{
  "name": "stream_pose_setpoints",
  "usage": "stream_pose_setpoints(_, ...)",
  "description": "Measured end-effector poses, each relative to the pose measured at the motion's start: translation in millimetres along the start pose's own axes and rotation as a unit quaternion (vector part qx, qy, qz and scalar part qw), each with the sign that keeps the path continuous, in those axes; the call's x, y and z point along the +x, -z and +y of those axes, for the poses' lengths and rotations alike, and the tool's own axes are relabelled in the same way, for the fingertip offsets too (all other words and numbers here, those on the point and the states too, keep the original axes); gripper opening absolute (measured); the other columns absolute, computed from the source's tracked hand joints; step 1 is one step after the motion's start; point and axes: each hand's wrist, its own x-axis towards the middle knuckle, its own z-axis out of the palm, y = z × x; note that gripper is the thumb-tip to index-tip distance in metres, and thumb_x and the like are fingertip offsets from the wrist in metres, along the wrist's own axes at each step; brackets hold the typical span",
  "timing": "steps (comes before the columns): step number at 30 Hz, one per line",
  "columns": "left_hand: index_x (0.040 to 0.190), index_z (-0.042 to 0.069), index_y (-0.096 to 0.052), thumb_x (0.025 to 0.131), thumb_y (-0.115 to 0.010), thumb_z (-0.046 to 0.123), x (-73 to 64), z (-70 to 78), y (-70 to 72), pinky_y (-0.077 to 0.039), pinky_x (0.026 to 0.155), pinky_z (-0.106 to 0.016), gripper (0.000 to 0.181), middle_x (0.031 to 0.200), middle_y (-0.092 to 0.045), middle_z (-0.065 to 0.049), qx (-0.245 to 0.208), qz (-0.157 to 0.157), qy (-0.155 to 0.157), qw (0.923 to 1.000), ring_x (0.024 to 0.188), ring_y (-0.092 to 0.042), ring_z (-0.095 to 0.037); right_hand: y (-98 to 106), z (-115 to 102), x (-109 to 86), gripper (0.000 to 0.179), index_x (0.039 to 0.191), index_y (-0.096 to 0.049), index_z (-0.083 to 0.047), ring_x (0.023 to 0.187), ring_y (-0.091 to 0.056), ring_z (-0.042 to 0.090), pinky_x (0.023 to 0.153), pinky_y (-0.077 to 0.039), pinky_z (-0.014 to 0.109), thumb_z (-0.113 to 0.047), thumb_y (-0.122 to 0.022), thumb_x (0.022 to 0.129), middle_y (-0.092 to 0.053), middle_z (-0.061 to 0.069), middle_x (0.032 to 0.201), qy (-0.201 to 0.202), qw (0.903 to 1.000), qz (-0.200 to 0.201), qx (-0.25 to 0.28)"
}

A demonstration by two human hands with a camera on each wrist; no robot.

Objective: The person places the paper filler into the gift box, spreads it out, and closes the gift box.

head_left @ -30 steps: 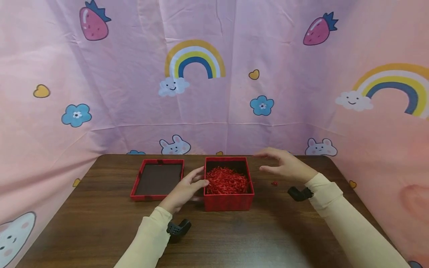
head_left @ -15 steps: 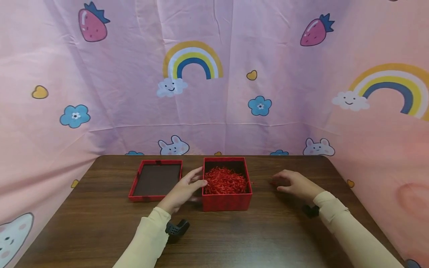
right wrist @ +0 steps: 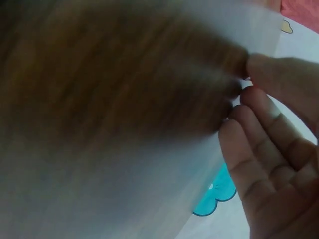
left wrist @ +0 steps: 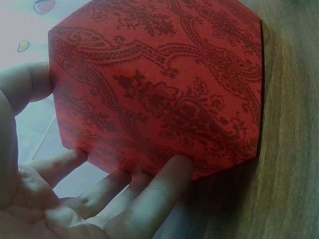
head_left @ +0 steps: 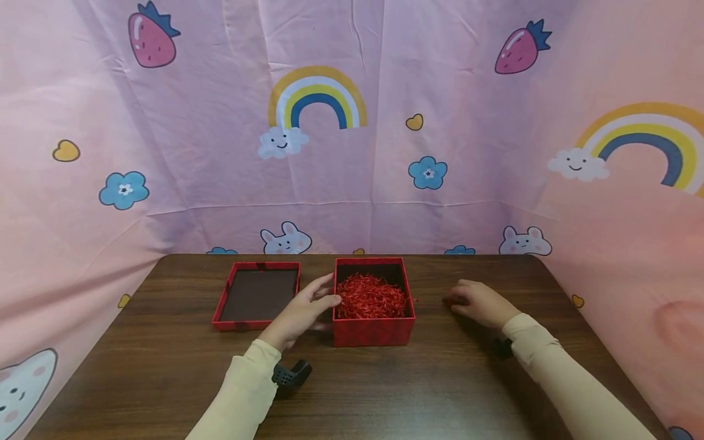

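Observation:
A red square box (head_left: 374, 332) with a dark patterned outside stands uncovered on the wooden table, holding a heap of red shredded paper (head_left: 371, 297). My left hand (head_left: 299, 315) rests against its left wall, thumb near the rim. In the left wrist view, the fairly straight fingers (left wrist: 164, 186) touch the box's side. To the right of the box, my right hand (head_left: 481, 302) is down at the tabletop, thumb and fingertips drawn together over a small tuft of red shredded paper (head_left: 448, 300). The fingers mostly cover that tuft, and the right wrist view barely shows it.
The red box lid (head_left: 256, 326) lies left of the box, dark inside facing up. A stray paper shred (head_left: 415, 300) sticks out by the box's right wall. A printed pink curtain (head_left: 330, 177) surrounds the brown table (head_left: 357, 397) at the back and sides.
My right hand has come down and right from the air beside the box to the small red tuft, and its fingers have closed together there. The left hand and box stay put.

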Motion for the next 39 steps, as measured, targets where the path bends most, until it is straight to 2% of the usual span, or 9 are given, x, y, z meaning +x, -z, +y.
stream_pose_setpoints(7, 0.162, 0.025, -0.031, 0.1, -0.068, 0.034, -0.1, 0.2, -1.1, -0.058, 0.092, -0.056, 0.073, 0.161, -0.037, -0.02, -0.014, 0.003, 0.002, 0.9999, 0.14, -0.047, -0.044, 0.4, -2.7, 3.5, 0.014, 0.101, -0.079, -0.015, 0.093, -0.068, 0.015, 0.087, -0.059, 0.044, -0.006, -0.077, 0.091, -0.072, -0.007, 0.097, -0.017, 0.9999, 0.002, 0.002)
stream_pose_setpoints(11, 0.162, 0.024, -0.031, 0.101, -0.068, 0.034, 0.2, 0.3, -1.6, -0.059, 0.09, -0.054, 0.073, 0.161, -0.036, -0.02, -0.018, 0.0, 0.002, 0.9998, 0.139, -0.048, -0.045, 8.4, -9.0, 5.3, 0.011, 0.1, -0.078, -0.016, 0.091, -0.067, 0.012, 0.085, -0.058, 0.04, -0.008, -0.077, 0.093, -0.071, -0.008, 0.097, -0.039, 0.9983, 0.03, 0.031)
stream_pose_setpoints(16, 0.163, 0.024, -0.03, 0.101, -0.068, 0.034, -0.3, 0.8, -1.6, -0.058, 0.091, -0.055, 0.074, 0.162, -0.034, -0.021, -0.019, -0.007, 0.001, 0.9998, 0.141, -0.046, -0.046, 30.3, -33.2, 15.9, 0.012, 0.107, -0.078, -0.015, 0.095, -0.067, 0.013, 0.086, -0.059, 0.039, -0.011, -0.075, 0.095, -0.073, -0.005, 0.103, -0.055, 0.9914, 0.087, 0.081)
stream_pose_setpoints(20, 0.163, 0.024, -0.03, 0.1, -0.069, 0.034, -0.3, 0.8, -0.8, -0.058, 0.091, -0.055, 0.074, 0.162, -0.035, -0.021, -0.019, -0.005, 0.0, 0.9998, 0.141, -0.046, -0.046, 45.2, -61.5, 33.2, 0.013, 0.109, -0.078, -0.012, 0.095, -0.069, 0.014, 0.085, -0.06, 0.041, -0.011, -0.075, 0.096, -0.074, -0.003, 0.103, -0.017, 0.9887, 0.111, 0.099)
stream_pose_setpoints(24, 0.163, 0.025, -0.031, 0.1, -0.069, 0.035, -0.5, 0.4, -0.4, -0.058, 0.092, -0.055, 0.074, 0.163, -0.033, -0.021, -0.013, -0.002, 0.001, 0.9999, 0.141, -0.044, -0.047, 49.6, -87.9, 53.9, 0.012, 0.107, -0.078, -0.013, 0.092, -0.068, 0.01, 0.083, -0.06, 0.036, -0.011, -0.075, 0.096, -0.074, -0.004, 0.101, 0.023, 0.9885, 0.104, 0.107)
stream_pose_setpoints(30, 0.163, 0.024, -0.03, 0.101, -0.068, 0.036, -2.1, 1.1, 1.0, -0.057, 0.093, -0.055, 0.075, 0.163, -0.033, -0.021, -0.011, -0.006, -0.001, 0.9999, 0.142, -0.044, -0.046, 43.6, -116.8, 80.0, 0.01, 0.104, -0.079, -0.012, 0.087, -0.066, 0.009, 0.076, -0.058, 0.031, -0.011, -0.076, 0.095, -0.072, -0.005, 0.098, 0.076, 0.9882, 0.08, 0.106)
stream_pose_setpoints(33, 0.163, 0.023, -0.03, 0.101, -0.068, 0.035, -2.5, 2.1, 0.8, -0.058, 0.092, -0.056, 0.074, 0.161, -0.035, -0.021, -0.011, -0.006, -0.002, 0.9999, 0.14, -0.047, -0.044, 38.4, -124.9, 87.4, 0.009, 0.104, -0.08, -0.013, 0.087, -0.064, 0.009, 0.076, -0.056, 0.032, -0.014, -0.076, 0.096, -0.071, -0.007, 0.097, 0.081, 0.9904, 0.065, 0.092)
stream_pose_setpoints(39, 0.163, 0.023, -0.031, 0.1, -0.069, 0.035, -2.6, 3.6, 0.2, -0.058, 0.092, -0.056, 0.074, 0.16, -0.037, -0.021, -0.016, -0.004, -0.001, 0.9999, 0.138, -0.049, -0.044, 29.9, -132.4, 93.4, 0.013, 0.108, -0.079, -0.014, 0.097, -0.066, 0.01, 0.087, -0.058, 0.036, -0.018, -0.075, 0.097, -0.072, -0.008, 0.103, 0.082, 0.993, 0.015, 0.083)
